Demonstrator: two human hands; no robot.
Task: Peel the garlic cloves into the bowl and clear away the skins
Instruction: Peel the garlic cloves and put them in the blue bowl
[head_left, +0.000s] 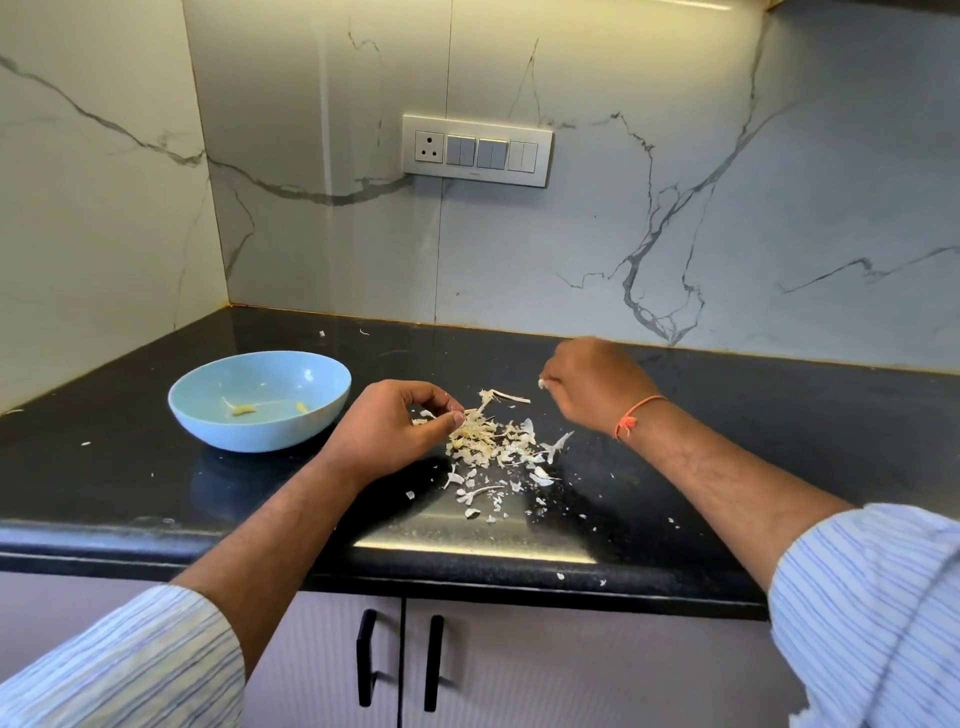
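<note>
**Garlic peeling station: hands, bowl and skins on black tabletop**

- Tabletop (130, 467): black, glossy, speckled stone, set into a corner of white marble-veined wall.
- Bowl (208, 426): pale blue, shallow, upright on the tabletop left of centre. Inside lie two small yellowish garlic cloves (243, 410) and a thin shred of skin.
- Skins (493, 441): a loose heap of papery white and tan flakes, on the tabletop just right of the bowl, between the two hands. Smaller flakes trail toward the front edge; a few stray bits lie far back near the wall and left of the bowl.
- Left hand (387, 431): at the left edge of the heap, near the bowl rim without touching it. Fingers curled, thumb and fingertips pinched together on a scrap of skin.
- Right hand (592, 387): raised slightly behind and right of the heap, back of hand to the camera. Fingers curled inward, holding a small white piece at the tips; whether clove or skin, cannot tell. Orange thread (631, 415) tied round the wrist.
- Sleeves: both striped white and blue, rolled up the forearm.
- Switch panel (477, 150): on the back wall, one socket and several switches.
- Cupboard doors beneath the tabletop, two black handles (366, 657).
</note>
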